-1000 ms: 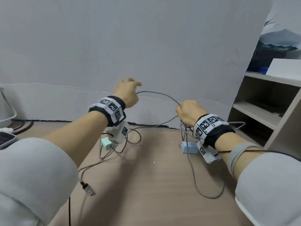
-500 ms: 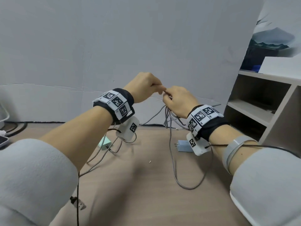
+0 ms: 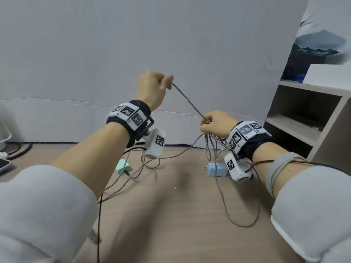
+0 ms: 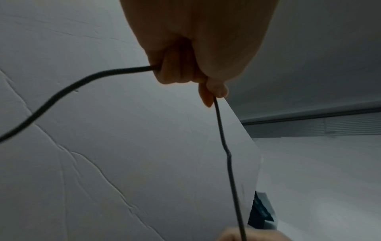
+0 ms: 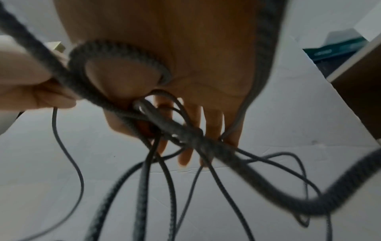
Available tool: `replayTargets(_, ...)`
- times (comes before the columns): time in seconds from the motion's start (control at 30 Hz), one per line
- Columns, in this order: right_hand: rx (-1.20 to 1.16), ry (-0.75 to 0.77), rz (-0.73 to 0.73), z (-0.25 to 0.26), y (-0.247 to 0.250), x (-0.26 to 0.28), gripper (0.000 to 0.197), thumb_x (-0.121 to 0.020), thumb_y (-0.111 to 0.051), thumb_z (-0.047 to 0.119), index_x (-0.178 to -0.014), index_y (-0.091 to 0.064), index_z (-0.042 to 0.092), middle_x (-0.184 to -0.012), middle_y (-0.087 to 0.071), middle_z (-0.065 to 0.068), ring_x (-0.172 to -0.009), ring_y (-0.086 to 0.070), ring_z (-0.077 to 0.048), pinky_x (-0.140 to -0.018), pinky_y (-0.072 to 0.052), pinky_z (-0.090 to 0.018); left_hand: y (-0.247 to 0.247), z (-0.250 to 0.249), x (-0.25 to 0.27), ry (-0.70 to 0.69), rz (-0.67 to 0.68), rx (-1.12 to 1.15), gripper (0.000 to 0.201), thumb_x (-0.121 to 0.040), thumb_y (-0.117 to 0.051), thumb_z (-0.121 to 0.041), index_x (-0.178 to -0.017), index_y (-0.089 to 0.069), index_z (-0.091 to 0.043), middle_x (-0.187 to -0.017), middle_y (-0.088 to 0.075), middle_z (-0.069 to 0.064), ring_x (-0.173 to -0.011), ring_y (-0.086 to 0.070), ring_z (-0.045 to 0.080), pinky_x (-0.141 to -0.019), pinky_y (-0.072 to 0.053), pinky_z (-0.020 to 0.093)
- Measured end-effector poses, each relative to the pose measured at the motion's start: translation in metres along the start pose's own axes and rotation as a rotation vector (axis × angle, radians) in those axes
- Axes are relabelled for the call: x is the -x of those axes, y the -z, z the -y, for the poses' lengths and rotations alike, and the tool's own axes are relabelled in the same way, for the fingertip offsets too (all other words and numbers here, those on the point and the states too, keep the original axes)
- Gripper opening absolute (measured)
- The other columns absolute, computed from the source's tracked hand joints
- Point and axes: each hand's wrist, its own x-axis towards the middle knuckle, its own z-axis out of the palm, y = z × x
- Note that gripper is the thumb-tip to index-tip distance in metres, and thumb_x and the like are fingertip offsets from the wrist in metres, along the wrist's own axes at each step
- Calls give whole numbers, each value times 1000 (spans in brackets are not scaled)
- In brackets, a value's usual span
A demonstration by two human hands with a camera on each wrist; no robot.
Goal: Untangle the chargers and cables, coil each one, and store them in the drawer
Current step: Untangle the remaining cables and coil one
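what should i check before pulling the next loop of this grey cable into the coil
1. Left hand pinches the grey cable: ok.
2. Right hand grips the gathered loops: ok.
3. Span between hands taut, one kink: ok.
4. Loops hanging separate: not ok, they cross in the right wrist view.
5. Slack on the floor free of the green charger: cannot tell.
6. Blue charger clear of the strand: cannot tell.
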Motion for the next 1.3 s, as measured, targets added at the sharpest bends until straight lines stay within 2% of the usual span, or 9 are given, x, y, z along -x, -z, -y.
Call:
replayTargets(0.23, -48, -40, -52, -30, -4, 2, 10, -85, -66, 9, -91, -58, 10, -77, -57, 1, -75, -53, -22, -60, -40, -27, -2, 32, 23, 370, 671, 117, 35, -99, -59, -31, -71, -67, -10, -53, -40, -2, -46, -32, 14, -46, -26, 23)
replayTargets(0.37, -173, 6, -160, -39, -5, 2, 23, -83, -65, 3, -97, -62, 20, -81, -48, 7, -73, -49, -14, -63, -37, -26, -33, 48, 47, 491, 940, 39, 31, -103, -54, -30, -115, -64, -3, -88, -62, 8, -43, -47, 14, -38, -36, 20)
replayTargets(0.5, -201, 70, -233, -36, 1, -1, 30, -80, -64, -1, -97, -67, 24, -74, -47, 7, -65, -45, -9, -68, -37, -26, -64, 64, 68, 536, 1010, -136, 55, -94, -69, -24, -144, -45, -27, -136, -55, 10, -63, -68, 25, -51, -57, 30)
replayTargets(0.63, -107, 67, -228, -36, 7, -2, 36, -81, -58, -4, -108, -71, 17, -80, -54, -1, -72, -51, -16, -66, -42, -27, -63, 65, 67, 307, 981, -371, 23, -95, -52, -11, -99, -75, -10, -95, -77, 9, -52, -57, 16, -44, -45, 18)
replayTargets(0.77, 10, 31, -74, -42, 2, 4, 57, -87, -54, -3, -139, -56, 19, -120, -54, -7, -92, -55, -20, -80, -43, -28, -34, 57, 31, 111, 660, -377, 22, -100, -53, -15, -96, -74, -10, -84, -74, 3, -65, -61, 14, -59, -46, 26)
replayTargets(0.9, -20, 30, 1, -40, -7, 5, 51, -86, -52, -4, -129, -60, 22, -110, -60, -2, -90, -61, -27, -75, -46, -29, 1, 35, -7, -49, 326, -255, 15, -100, -61, -27, -96, -70, -16, -84, -68, 2, -77, -62, 21, -71, -45, 31)
replayTargets(1.03, 13, 4, -76, -38, -5, 3, 35, -84, -44, -6, -93, -62, 22, -82, -59, -3, -83, -61, -33, -71, -51, -37, 27, 29, -27, 11, 330, -138, 18, -100, -59, -32, -99, -66, -16, -89, -67, 5, -84, -66, 25, -79, -55, 39)
replayTargets(1.13, 96, -88, -237, -46, 4, 3, 28, -84, -42, -6, -88, -60, 16, -92, -59, -8, -87, -55, -31, -73, -40, -32, 35, 43, -25, 225, 553, 75, 17, -96, -67, -29, -97, -63, -12, -85, -62, 8, -73, -64, 21, -78, -61, 44)
replayTargets(1.3, 158, -228, -399, -64, 12, -2, 15, -93, -47, 4, -99, -61, 5, -113, -61, -23, -103, -57, -42, -81, -43, -39, 32, 75, -13, 153, 697, -498, 14, -94, -68, -30, -92, -73, -17, -69, -69, 2, -61, -62, 14, -62, -46, 25)
